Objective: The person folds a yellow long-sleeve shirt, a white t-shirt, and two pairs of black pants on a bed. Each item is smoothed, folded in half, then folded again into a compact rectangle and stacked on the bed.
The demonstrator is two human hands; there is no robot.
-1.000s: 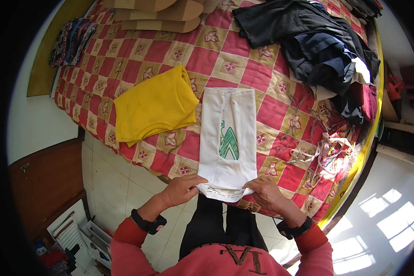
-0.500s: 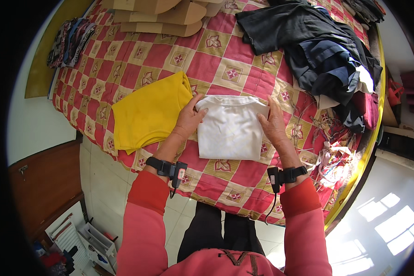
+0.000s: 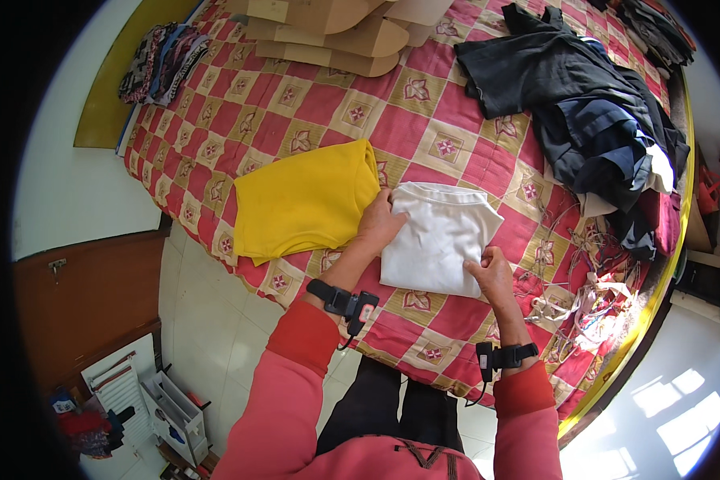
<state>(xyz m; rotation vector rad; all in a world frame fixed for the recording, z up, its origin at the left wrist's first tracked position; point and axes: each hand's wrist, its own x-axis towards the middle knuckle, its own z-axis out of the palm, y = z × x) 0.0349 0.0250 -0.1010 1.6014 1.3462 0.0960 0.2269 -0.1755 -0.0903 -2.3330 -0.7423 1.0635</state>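
Observation:
A white folded shirt [image 3: 436, 244] lies on the bed with its round neckline at the far side. My left hand [image 3: 381, 222] grips its left edge near the neckline, thumb on top. At the near right corner, my right hand [image 3: 494, 276] pinches the cloth between thumb and fingers. Just left of the shirt rests a yellow folded garment [image 3: 304, 200], close to my left hand. Both wrists carry black straps with small boxes.
The bed has a red and beige checked cover [image 3: 336, 104]. Cardboard pieces [image 3: 328, 36] are stacked at the far side. Dark clothes [image 3: 576, 104] are heaped at the far right, with tangled hangers and straps [image 3: 588, 300] nearer. Patterned clothes [image 3: 164, 64] sit at the far left.
My right hand has slid from the shirt's upper right side to its near right corner. My left hand stays at the left edge. The whole view has shifted, moving the bed rightward.

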